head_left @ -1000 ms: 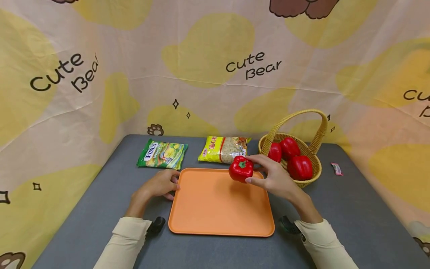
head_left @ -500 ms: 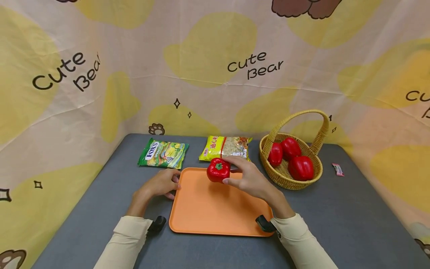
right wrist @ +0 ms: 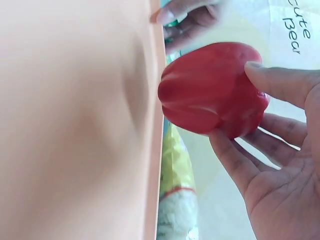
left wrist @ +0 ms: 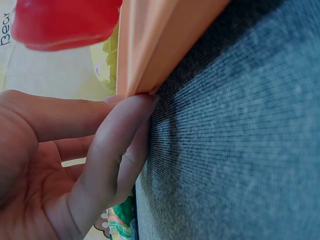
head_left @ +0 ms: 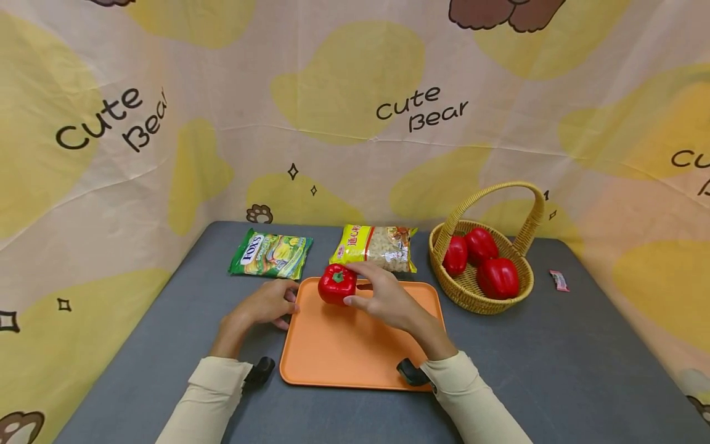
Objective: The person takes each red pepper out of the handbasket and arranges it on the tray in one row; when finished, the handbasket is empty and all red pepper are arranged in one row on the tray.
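An apparent makeshift recording booth (head_left: 327, 185) is filling the frame: "Cute Bear" fabric (head_left: 333, 80) is hanging across the top and down both sides, a grey desk (head_left: 582, 370) is spreading beneath it, and black wrist-worn cameras (head_left: 412, 372) are jutting from cream cuffs (head_left: 452, 372) at lower center.

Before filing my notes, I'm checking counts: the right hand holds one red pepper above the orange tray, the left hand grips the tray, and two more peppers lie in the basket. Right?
No: the head view shows three more peppers in the basket, not two. The right hand holds a red pepper above the orange tray, and the left hand grips the tray.
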The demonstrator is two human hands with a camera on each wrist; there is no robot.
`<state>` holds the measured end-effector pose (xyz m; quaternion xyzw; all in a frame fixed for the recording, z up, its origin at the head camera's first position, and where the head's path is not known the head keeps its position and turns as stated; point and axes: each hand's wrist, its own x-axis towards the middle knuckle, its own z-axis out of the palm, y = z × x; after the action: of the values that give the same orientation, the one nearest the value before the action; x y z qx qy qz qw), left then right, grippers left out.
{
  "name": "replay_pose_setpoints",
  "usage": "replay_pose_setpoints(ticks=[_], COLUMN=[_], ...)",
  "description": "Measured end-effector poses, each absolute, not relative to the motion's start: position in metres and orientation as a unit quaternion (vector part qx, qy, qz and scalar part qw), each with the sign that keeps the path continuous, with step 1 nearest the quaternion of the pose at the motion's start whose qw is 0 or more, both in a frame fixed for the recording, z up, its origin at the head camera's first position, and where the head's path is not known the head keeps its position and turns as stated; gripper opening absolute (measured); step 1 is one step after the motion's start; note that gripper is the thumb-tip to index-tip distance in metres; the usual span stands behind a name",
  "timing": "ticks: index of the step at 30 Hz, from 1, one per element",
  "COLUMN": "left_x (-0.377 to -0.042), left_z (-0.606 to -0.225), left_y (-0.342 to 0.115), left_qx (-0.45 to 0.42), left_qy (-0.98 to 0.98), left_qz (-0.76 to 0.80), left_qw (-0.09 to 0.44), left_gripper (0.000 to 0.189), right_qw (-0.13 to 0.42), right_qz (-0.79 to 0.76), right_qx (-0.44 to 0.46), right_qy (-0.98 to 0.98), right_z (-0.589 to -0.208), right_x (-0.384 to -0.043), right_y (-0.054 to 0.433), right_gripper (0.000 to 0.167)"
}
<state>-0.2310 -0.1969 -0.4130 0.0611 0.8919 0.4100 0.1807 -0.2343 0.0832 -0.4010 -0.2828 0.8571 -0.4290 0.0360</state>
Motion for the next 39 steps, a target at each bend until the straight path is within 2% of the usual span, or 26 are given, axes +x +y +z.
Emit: replay_pose_setpoints(ticks=[12, 31, 39], left_x=[-0.231, -0.227, -0.229], left_z=[-0.414, -0.409, -0.410], left_y=[-0.196, -0.196, -0.195], left_qx=[0.056, 0.065, 0.059], left_qy=[0.894, 0.893, 0.892], left_qz=[0.406, 0.408, 0.411], left_qw=[0.180, 0.179, 0.180], left_gripper=[0.053, 0.053, 0.051], right_qw=[0.054, 0.046, 0.062], right_qz=[-0.435, -0.414, -0.421], right_qx=[-0.294, -0.298, -0.297], right_qy=[0.849, 0.859, 0.855], right_z=[-0.406, -0.416, -0.414], right_x=[-0.230, -0.230, -0.229], right_y=[0.061, 0.053, 0.052], right_gripper=[0.067, 0.062, 0.062])
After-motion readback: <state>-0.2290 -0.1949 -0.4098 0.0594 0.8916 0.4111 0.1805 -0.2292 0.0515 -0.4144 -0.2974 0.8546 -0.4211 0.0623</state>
